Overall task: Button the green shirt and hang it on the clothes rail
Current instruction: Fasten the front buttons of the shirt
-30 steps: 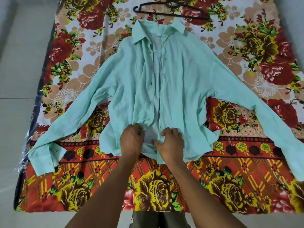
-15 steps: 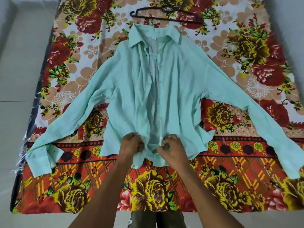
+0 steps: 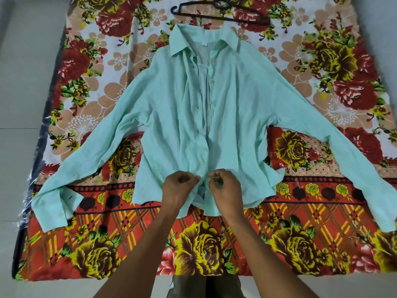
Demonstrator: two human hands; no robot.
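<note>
Both hands point(image 3: 204, 188) pinch the green shirt point(image 3: 232, 117)'s hem; black hanger point(image 3: 219, 12) lies beyond.

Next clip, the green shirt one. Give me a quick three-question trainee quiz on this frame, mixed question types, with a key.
1. True or false: the black hanger is already inside the green shirt.
2. Where on the shirt are the left hand and right hand working? A collar; B bottom of the front opening; C a cuff.
3. Fill in: the shirt lies spread on a ____-patterned sheet.

Key: 1 false, it lies beyond the collar; 2 B, each hand has a pinching grip on a front edge; 3 floral.
</note>
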